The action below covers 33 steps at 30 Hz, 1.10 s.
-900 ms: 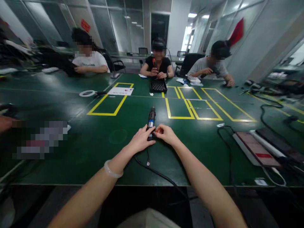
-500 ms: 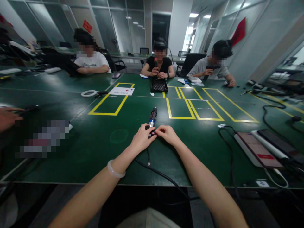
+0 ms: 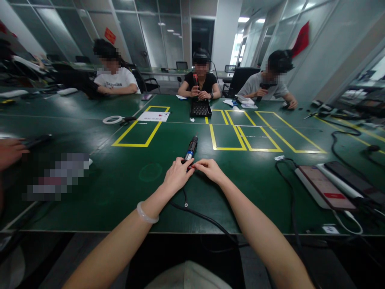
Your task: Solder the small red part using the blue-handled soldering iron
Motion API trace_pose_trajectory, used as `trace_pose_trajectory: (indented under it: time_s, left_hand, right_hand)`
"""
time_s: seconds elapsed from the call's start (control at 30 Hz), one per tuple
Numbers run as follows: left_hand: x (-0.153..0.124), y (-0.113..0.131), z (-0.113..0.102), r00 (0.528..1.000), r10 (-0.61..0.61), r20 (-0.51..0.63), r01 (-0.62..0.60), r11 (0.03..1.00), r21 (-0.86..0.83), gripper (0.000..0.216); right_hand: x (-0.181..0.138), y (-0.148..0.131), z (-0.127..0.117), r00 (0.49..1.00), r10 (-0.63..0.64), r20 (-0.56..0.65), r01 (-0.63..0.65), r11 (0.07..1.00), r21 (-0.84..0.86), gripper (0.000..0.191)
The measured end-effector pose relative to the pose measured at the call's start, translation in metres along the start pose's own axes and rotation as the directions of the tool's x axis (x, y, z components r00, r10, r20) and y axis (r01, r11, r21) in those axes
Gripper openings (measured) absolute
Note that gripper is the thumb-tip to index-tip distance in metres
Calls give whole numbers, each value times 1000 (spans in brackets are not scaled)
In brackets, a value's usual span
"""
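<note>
A slim corded tool that looks like an electric screwdriver lies on the green table, its dark tip pointing away from me. It has a blue band and a silvery part. My left hand is closed around its near end, thumb on top. My right hand is pinched beside that end, fingertips touching or nearly touching the left thumb. Something small and reddish shows at the pinch, too small to make out. A short black cord with a metal ring hangs out below my left hand. The thicker black cable runs toward the table edge.
Yellow tape rectangles mark the green table. Phones and cables lie at the right. A white cable coil and a paper sheet lie left of centre. Across sit three people, one behind a black tray. Another person's hand is at far left.
Both hands and the tool have shifted slightly left, and the tool has turned a little. Its metal ring has moved left too. Both hands stay closed at its near end.
</note>
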State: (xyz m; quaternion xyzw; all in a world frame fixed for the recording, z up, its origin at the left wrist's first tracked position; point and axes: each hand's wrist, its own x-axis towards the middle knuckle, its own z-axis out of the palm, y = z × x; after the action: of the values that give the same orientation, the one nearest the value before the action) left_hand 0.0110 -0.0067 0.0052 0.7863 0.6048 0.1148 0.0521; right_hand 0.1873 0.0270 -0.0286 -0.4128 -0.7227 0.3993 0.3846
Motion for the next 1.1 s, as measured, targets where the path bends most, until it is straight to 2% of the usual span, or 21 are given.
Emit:
trace_pose_trajectory:
  time_s: [0.33, 0.63, 0.83, 1.1]
  left_hand:
    - [-2, -4, -1, 1000, 15, -5, -14, 999, 46, 47]
    - [-6, -27, -12, 999, 38, -1, -37, 980, 197, 48]
    - [-14, -69, -24, 999, -31, 10, 28, 969, 246, 49]
    - [-21, -152, -43, 983, -184, 14, 170, 931, 323, 55]
  right_hand:
    - [-1, 3, 3, 999, 18, 39, -23, 991, 132, 27]
    - [-1, 1, 3, 998, 52, 37, -57, 983, 172, 25]
    - [-2, 0, 3, 997, 59, 41, -64, 989, 132, 24]
    - [-2, 3, 5, 998, 50, 46, -54, 994, 97, 23]
